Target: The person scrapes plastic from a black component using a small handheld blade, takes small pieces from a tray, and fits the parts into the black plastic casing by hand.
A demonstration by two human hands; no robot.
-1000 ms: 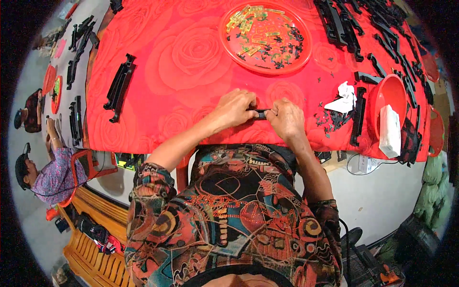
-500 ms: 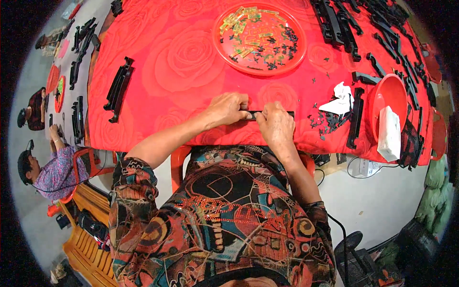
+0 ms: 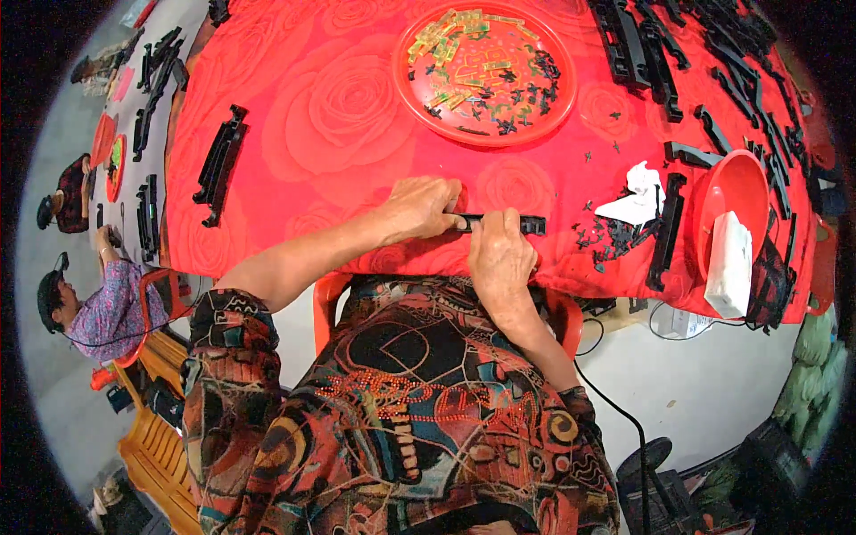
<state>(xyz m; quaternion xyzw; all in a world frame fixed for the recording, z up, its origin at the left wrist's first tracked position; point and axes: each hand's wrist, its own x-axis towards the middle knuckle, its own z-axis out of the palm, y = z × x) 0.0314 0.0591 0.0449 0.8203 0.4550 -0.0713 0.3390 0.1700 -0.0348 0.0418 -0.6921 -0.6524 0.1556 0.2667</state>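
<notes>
Both hands grip one narrow black plastic strip (image 3: 533, 225) lying crosswise near the front edge of the table. My left hand (image 3: 421, 207) is closed on its left end. With fingers bent over its middle, my right hand (image 3: 502, 260) also holds the strip, whose slotted right end sticks out. Much of the strip is hidden by the fingers. Right of my right hand lies a loose heap of small black plastic pieces (image 3: 613, 241), partly under a crumpled white tissue (image 3: 637, 201). A longer black plastic part (image 3: 665, 236) lies beside the heap.
A red round tray (image 3: 486, 135) with yellow and black pieces sits at the far middle. A red bowl (image 3: 729, 183) leans behind a white block (image 3: 728, 267) at right. More black parts (image 3: 220, 168) lie left and far right. Another person (image 3: 111, 308) sits at a separate table.
My right hand has shifted slightly left and lower along the strip, and more of the strip's right end shows. My left hand keeps its hold. The whole view has shifted a little.
</notes>
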